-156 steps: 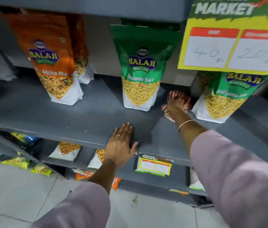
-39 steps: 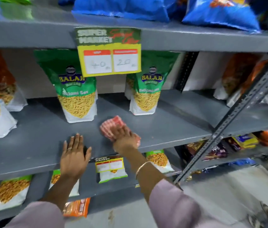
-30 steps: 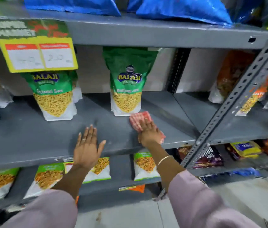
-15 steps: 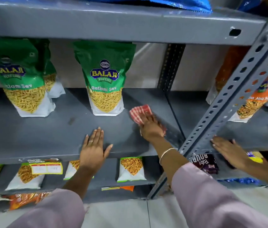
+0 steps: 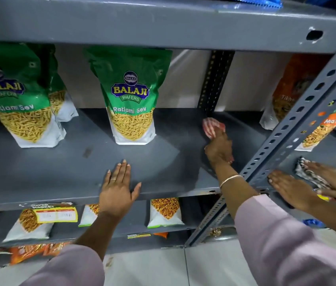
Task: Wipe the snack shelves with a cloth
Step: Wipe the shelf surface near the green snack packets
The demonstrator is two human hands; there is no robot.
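My right hand [image 5: 219,150] presses the red-striped cloth [image 5: 212,127] onto the grey shelf [image 5: 64,162], far right corner, fingers closed over it. My left hand [image 5: 117,186] lies flat, fingers spread, near edge.

Both arms are covered by loose, pale lilac-pink sleeves [image 5: 282,244] of a plain, smooth fabric, without print, buttons or cuffs to be seen. The sleeves are ended well short of the wrists, so that the forearms are left bare. On the left hand [image 5: 117,193] a thin, pale metal ring [image 5: 112,179] is worn on one of the middle fingers. The nails of that hand are kept short and no coloured polish can be made out on them. On the wrist of the right hand [image 5: 219,150] a slim, gold-toned bangle [image 5: 230,179] is worn, plain and round in outline. No watch or gloves are worn on either hand.
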